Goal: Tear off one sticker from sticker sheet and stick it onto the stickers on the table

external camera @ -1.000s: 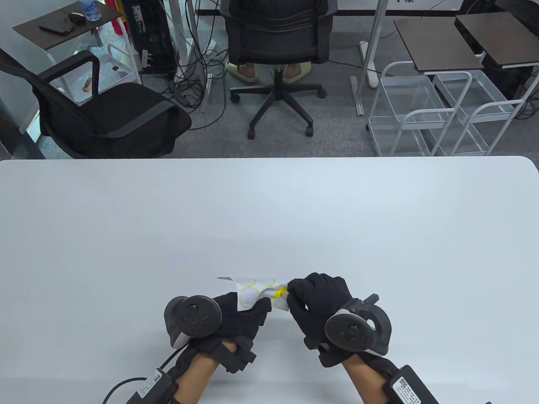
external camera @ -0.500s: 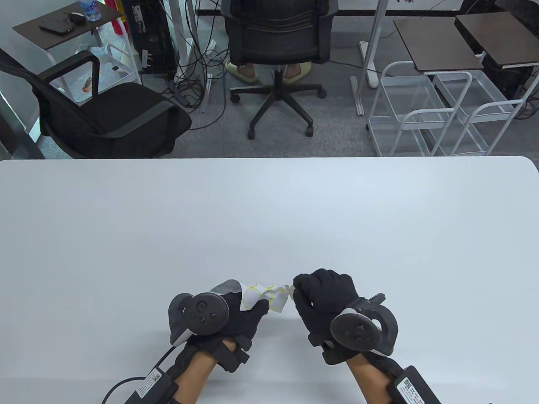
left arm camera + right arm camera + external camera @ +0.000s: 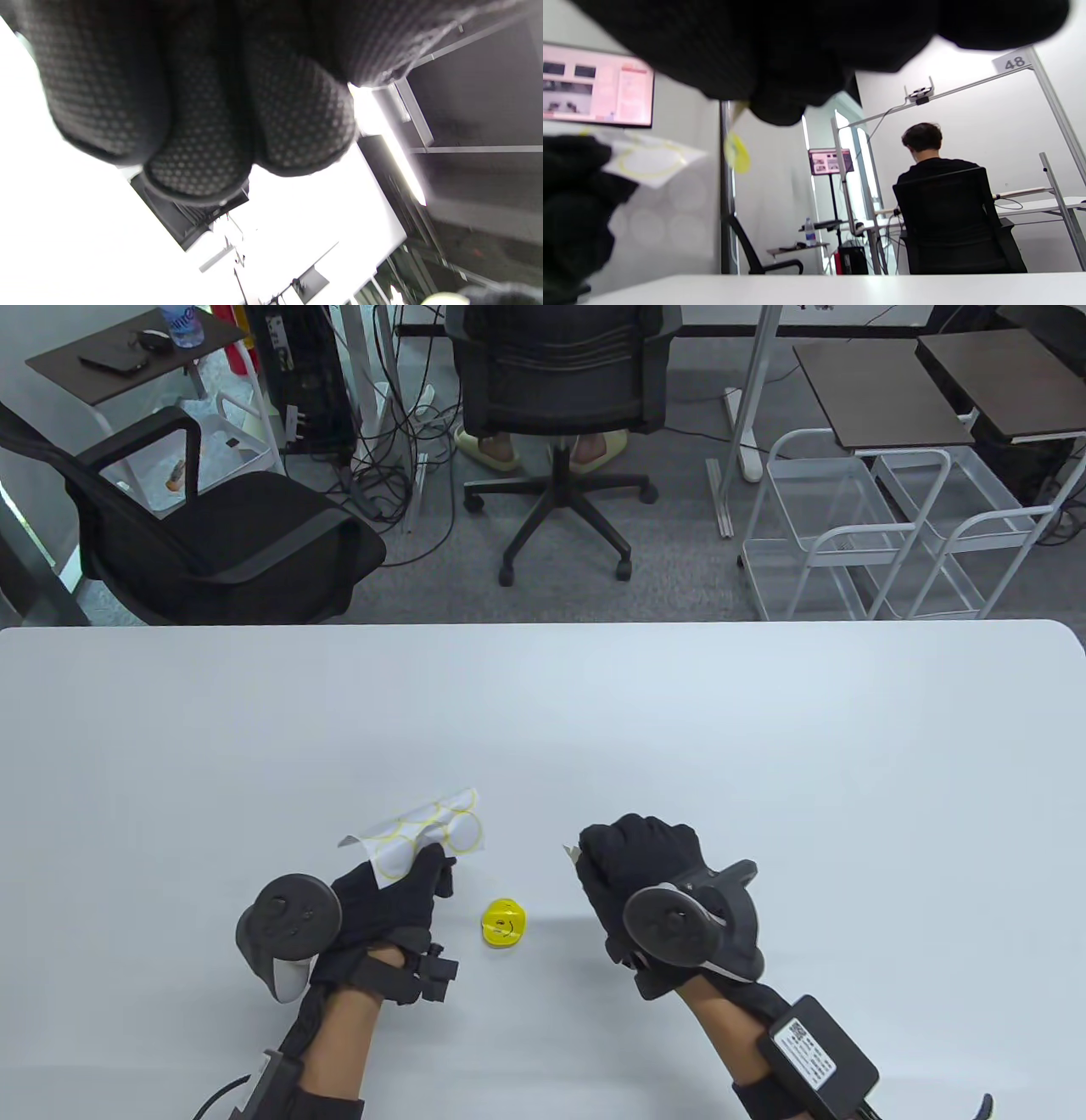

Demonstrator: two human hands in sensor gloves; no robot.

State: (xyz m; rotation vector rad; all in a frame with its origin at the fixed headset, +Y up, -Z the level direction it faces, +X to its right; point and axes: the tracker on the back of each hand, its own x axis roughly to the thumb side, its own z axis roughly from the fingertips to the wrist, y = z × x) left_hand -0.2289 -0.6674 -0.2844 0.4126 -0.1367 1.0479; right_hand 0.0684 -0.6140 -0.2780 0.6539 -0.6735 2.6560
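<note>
My left hand [image 3: 428,867] grips a white sticker sheet [image 3: 424,827] with yellow-ringed circles and holds it just above the table, left of centre. The sheet also shows in the right wrist view [image 3: 649,163]. My right hand [image 3: 584,857] pinches one peeled yellow sticker [image 3: 570,851] at its fingertips; in the right wrist view the sticker [image 3: 737,153] hangs edge-on below the fingers. A small stack of yellow stickers [image 3: 503,923] lies on the white table [image 3: 764,746] between the two hands, touched by neither. The left wrist view shows only my gloved fingers [image 3: 199,127].
Beyond the table's far edge stand a black armchair [image 3: 229,534], an occupied office chair [image 3: 560,381] and white wire racks [image 3: 882,534]. The far edge runs across the middle of the table view.
The hands have pulled apart. The left hand carried the sheet left and away from me. The right hand came away with a sticker. The yellow sticker stack on the table is now uncovered.
</note>
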